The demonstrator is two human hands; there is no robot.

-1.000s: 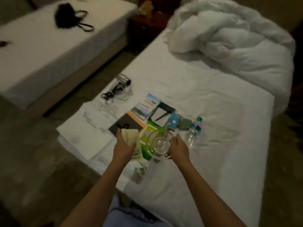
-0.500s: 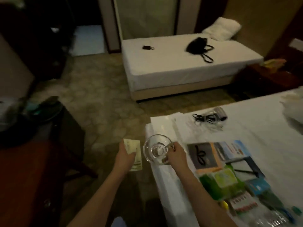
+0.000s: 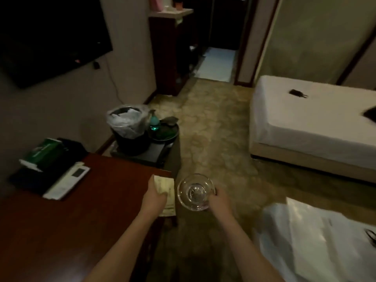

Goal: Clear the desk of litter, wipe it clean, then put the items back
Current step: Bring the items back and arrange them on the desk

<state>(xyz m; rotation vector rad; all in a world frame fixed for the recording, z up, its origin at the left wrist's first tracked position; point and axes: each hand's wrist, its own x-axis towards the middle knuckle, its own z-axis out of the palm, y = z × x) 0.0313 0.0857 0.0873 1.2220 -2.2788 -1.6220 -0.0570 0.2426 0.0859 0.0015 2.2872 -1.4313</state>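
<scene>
My left hand [image 3: 154,197] grips a pale folded paper packet [image 3: 167,197] over the right edge of the dark red wooden desk [image 3: 81,216]. My right hand [image 3: 218,201] holds a clear glass dish [image 3: 194,191] by its rim, over the floor just right of the desk. A green tissue box [image 3: 43,151] lies on a black tray at the desk's far left, with a white flat device [image 3: 68,183] beside it.
A bin lined with a plastic bag [image 3: 127,124] and a round tray with a bottle [image 3: 162,129] stand beyond the desk. Patterned carpet [image 3: 213,139] runs between the beds. A white bed [image 3: 317,123] is at right; white sheets [image 3: 317,241] at lower right. A TV hangs upper left.
My view has swung left from the bed with the laid-out items to the desk. Both hands moved along, still carrying the paper packet and the glass dish, now at the desk's edge.
</scene>
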